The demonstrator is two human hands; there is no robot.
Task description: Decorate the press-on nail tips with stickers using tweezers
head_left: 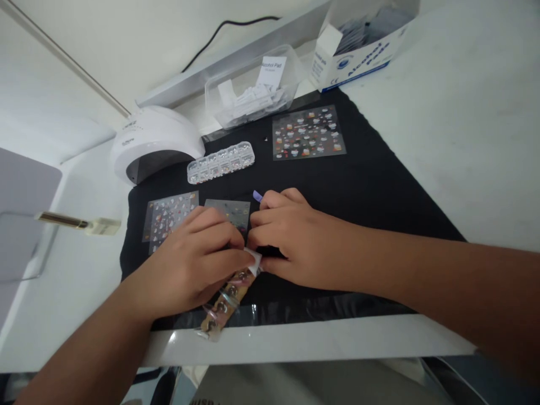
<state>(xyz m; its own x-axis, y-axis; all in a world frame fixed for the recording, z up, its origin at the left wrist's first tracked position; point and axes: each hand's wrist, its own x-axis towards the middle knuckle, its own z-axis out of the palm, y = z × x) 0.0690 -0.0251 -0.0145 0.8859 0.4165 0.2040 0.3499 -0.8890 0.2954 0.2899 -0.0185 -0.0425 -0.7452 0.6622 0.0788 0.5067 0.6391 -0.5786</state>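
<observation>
Head view. Both my hands meet low over the black cloth (371,185), near its front edge. My left hand (196,264) is curled over, thumb and forefinger pressed together on a small white pad (255,260). My right hand (291,239) is bent in from the other side, thumb and finger tips converging at that pad; whether they pinch it or only steady it, I cannot tell. A purple piece (257,196) pokes out past my right forefinger; my grip on it is hidden.

Position: the tan strip (222,307) slants from under the pad down past the cloth's front edge, with clear, shiny pieces set along it. Behind my left hand lies a dark sheet (236,211), partly covered.

Handling, by judgement: the strip looks light and fairly stiff; best held by its tan edges or upper end, since the shiny pieces look slick and apt to be knocked loose. The pad looks thin, soft and nearly weightless; a fingertip pinch at one corner should suffice, as harder pressure would crumple it.
</observation>
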